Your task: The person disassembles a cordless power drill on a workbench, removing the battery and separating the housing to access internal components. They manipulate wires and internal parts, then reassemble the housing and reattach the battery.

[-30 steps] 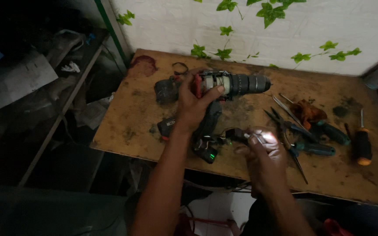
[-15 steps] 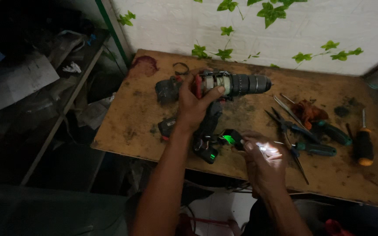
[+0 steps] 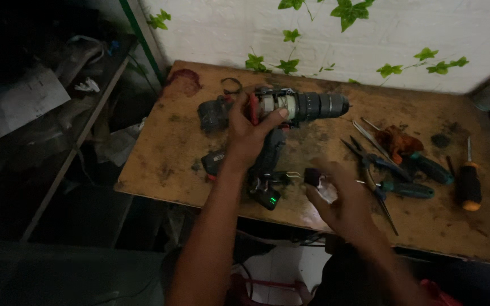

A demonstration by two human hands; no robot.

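head view, looking straight down: a cordless drill [image 3: 290,122] lies on its side on the wooden surface [image 3: 165,153], black chuck pointing right toward the white wall with its ivy-leaf pattern, casing partly open so the pale motor section shows behind a red ring. the left hand [image 3: 250,133] is clamped over the rear of the body, thumb laid along the pale section, fingers wrapped over the red ring, holding the drill down. the handle runs back toward the person, ending at a base where a small green light [image 3: 271,199] glows and thin wires trail out.

the right hand [image 3: 341,198] hovers just right of that base, fingers half curled around a small dark part [image 3: 313,177] pinched at the fingertips; whether the wires join it, i cannot tell.

handling, as a judgement: the drill looks dense and rigid, heavy at the motor and chuck end, so the grip over the body near the red ring is the steady one. the open casing and loose wires look like the delicate spots, best kept clear of fingers. the chuck is ribbed and should give purchase; the small part seems light and easy to drop.

off to the right lie pliers [image 3: 370,164], a green-handled tool [image 3: 406,190], an orange-handled screwdriver [image 3: 470,181] and a reddish rag [image 3: 398,141]. a dark block [image 3: 211,112] sits left of the drill, a metal ring [image 3: 231,85] beyond it.
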